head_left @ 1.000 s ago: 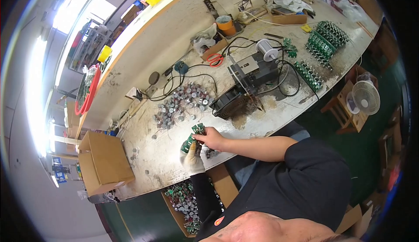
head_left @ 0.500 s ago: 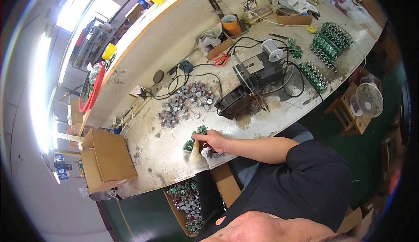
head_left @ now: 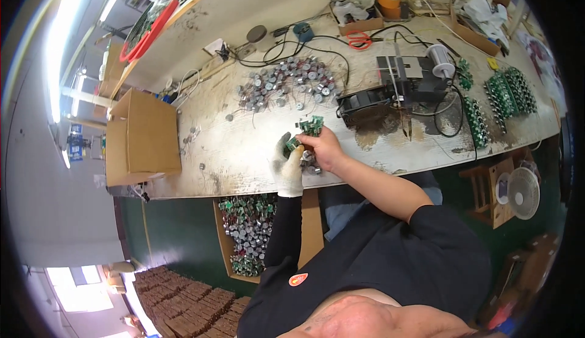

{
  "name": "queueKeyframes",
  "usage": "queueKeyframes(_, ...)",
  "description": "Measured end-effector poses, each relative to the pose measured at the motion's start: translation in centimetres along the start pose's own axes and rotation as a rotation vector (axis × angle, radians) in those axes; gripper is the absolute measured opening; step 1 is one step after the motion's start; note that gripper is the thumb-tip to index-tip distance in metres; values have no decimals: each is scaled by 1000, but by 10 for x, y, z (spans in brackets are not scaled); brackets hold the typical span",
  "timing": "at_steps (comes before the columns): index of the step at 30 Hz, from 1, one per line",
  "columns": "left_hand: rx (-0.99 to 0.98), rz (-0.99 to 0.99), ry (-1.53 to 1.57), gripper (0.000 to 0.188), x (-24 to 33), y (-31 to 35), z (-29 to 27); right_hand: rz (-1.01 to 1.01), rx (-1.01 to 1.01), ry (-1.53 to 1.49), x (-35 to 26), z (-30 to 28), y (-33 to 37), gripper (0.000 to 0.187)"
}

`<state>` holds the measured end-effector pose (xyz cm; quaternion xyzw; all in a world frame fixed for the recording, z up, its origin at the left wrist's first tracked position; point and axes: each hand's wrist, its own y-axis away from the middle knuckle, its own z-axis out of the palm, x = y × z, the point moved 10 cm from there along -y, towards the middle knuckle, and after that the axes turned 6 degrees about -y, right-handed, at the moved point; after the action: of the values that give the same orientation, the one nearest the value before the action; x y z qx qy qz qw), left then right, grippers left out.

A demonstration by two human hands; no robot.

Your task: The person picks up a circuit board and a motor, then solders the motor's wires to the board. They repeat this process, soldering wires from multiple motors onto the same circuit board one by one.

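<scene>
My left hand [head_left: 286,169], in a whitish glove with dark fingertips, is curled around a small green circuit board [head_left: 293,144] near the front edge of the bench. Beside it, my bare right hand [head_left: 327,149] grips a bunch of green circuit boards [head_left: 312,125] that stick out past its fingers. Small silver round parts [head_left: 309,165] hang or lie just under the right hand; which of the two I cannot tell. Farther back spreads a heap of silver round parts with thin wires [head_left: 286,82].
A black fan [head_left: 365,108] and a machine with a wire spool [head_left: 440,61] stand to the right. Rows of green boards [head_left: 512,94] lie beyond. At left is a cardboard box [head_left: 143,140]; below the bench edge, an open carton [head_left: 314,222] holds many boards and parts.
The view has turned, so the bench sits differently in the picture. My hands stay together around the boards; the left hand's fingers now show more spread around its board.
</scene>
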<state>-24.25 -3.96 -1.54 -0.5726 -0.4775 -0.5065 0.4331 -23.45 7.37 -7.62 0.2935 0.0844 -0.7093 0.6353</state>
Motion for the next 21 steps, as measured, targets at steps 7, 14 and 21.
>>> queueKeyframes(7,-154,-220,337,25,-33,-2,-11,88,-34,-80,6,0,0,11)
queueKeyframes(14,-119,-81,220,61,-11,-3,7,35,16,149,4,-5,-3,19)
queueKeyframes(21,19,-188,864,37,-75,10,40,-667,-422,1489,-16,78,66,70)
